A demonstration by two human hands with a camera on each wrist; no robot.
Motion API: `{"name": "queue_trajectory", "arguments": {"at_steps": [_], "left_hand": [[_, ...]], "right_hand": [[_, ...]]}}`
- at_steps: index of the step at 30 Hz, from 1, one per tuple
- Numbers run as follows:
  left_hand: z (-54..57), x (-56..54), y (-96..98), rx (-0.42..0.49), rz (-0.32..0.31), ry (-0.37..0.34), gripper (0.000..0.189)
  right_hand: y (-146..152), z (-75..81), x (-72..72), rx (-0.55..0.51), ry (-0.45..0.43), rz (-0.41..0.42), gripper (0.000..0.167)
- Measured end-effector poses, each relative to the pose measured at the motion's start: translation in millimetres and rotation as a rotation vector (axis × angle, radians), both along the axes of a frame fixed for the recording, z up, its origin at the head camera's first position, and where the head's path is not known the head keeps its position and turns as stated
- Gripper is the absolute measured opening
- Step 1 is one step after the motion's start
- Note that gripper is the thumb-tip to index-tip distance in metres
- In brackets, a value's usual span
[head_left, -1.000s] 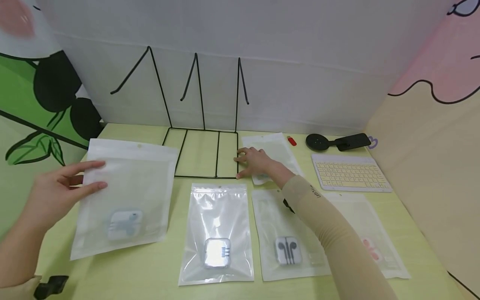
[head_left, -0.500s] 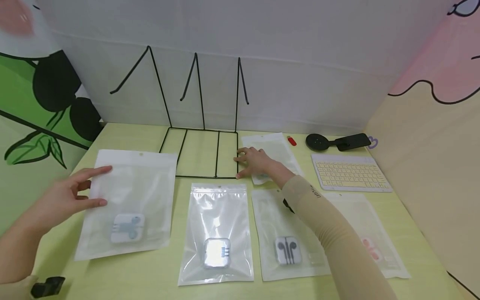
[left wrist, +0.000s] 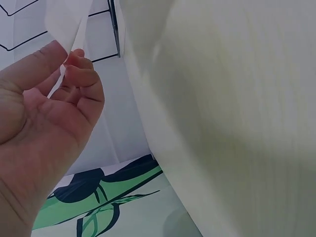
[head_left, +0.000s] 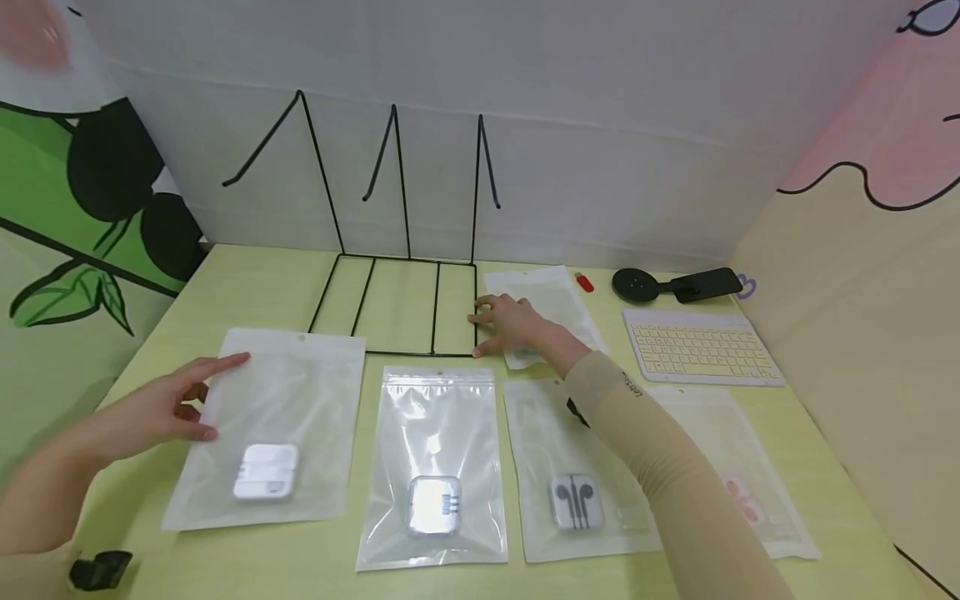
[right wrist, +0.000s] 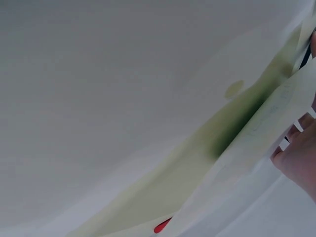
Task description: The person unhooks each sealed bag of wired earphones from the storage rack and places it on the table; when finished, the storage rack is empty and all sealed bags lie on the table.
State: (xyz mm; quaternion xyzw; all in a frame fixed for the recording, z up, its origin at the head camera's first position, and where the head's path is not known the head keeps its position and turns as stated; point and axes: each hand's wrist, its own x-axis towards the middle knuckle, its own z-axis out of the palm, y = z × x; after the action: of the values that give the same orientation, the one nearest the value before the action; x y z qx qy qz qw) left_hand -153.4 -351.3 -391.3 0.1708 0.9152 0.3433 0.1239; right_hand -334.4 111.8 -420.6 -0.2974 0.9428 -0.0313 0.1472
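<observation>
My left hand (head_left: 161,408) pinches the left edge of a white zip bag (head_left: 300,392) holding a small white earphone case (head_left: 266,472). The bag's top edge covers the front left corner of the black wire rack (head_left: 397,353). Up close in the left wrist view, thumb and fingers hold the bag's thin edge (left wrist: 74,29). My right hand (head_left: 513,325) holds the rack's right side bar near its front corner with bent fingers. The right wrist view shows only part of that hand (right wrist: 301,158) beside a pale bag (right wrist: 256,133).
A glossy bag (head_left: 435,433) and a bag with dark earphones (head_left: 540,500) lie in front. Further right are a bag with a pink item (head_left: 780,467), a keyboard (head_left: 701,346) and a black stand (head_left: 637,285). A small red item (head_left: 584,283) lies behind. Three hooks (head_left: 393,150) rise from the rack.
My left hand has moved the bag lower and a little to the right, bringing it flatter toward the table. The right hand stays on the rack.
</observation>
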Motion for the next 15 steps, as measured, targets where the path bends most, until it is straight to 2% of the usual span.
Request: {"name": "queue_trajectory", "arguments": {"at_steps": [7,12,15], "left_hand": [[-9.4,-2.3,-2.0,0.041,-0.057,-0.066,0.093],[-12.4,-3.5,-3.2,0.078,-0.084,-0.177,0.095],[-13.2,-3.1,-4.2,0.061,-0.09,-0.248,0.099]], "right_hand": [[-1,3.2,0.7,0.0,0.005,0.003,0.075],[0,2.6,0.8,-0.004,-0.008,-0.009,0.076],[0,1.9,0.7,-0.01,-0.017,-0.012,0.076]]}}
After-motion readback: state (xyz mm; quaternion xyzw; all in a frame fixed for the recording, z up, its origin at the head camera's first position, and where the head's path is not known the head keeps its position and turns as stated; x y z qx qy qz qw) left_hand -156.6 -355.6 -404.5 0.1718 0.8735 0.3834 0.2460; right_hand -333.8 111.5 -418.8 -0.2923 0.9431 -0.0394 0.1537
